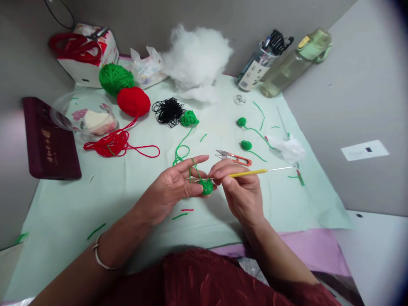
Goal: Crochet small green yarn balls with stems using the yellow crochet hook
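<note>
Between thumb and fingers, my left hand (172, 187) pinches a small green crocheted piece (207, 187), with green yarn looped over its raised index finger. My right hand (240, 191) is closed around a crochet hook with a yellow handle (248, 173), whose metal tip meets the top of the green piece. From there the yarn runs up to a small green yarn ball (189, 118). Orange-handled thread snips (236, 158) lie just beyond my right hand. Two small green crocheted balls, one upper (241, 122) and one lower (246, 145), rest to the right with yarn tails.
Across the back are white stuffing (199, 57), a pen holder (257, 68) and a green bottle (291, 63). On the left stand a maroon case (52, 142), a clear bowl (72, 121), red yarn (134, 102), green yarn (115, 79) and a tissue box (110, 53). Black yarn (168, 112) lies centrally.
</note>
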Motion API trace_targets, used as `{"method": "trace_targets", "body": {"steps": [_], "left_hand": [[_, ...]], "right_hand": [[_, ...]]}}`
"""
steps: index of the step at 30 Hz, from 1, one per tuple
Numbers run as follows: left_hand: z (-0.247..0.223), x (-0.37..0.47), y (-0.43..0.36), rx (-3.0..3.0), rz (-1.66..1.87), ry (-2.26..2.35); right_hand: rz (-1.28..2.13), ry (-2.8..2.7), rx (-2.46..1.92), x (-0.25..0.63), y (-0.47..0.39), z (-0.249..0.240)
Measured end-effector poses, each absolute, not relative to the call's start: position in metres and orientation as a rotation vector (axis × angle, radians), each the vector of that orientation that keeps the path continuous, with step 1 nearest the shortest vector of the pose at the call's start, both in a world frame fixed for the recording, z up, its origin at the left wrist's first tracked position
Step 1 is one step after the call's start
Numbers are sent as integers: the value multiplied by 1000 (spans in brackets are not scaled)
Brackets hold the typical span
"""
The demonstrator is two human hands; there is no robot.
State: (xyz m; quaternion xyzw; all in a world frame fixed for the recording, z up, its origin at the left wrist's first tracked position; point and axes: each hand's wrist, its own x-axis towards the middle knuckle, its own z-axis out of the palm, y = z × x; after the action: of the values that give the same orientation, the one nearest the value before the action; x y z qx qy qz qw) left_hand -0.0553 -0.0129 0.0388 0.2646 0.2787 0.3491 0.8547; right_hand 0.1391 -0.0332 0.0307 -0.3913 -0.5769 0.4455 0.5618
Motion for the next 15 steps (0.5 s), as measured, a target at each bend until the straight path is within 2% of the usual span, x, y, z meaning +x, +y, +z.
{"method": "trace_targets", "body": {"steps": [15], "left_hand": [[39, -57, -16, 740, 812, 701]], "right_hand": [[1125, -1300, -905, 125, -33, 36]]}}
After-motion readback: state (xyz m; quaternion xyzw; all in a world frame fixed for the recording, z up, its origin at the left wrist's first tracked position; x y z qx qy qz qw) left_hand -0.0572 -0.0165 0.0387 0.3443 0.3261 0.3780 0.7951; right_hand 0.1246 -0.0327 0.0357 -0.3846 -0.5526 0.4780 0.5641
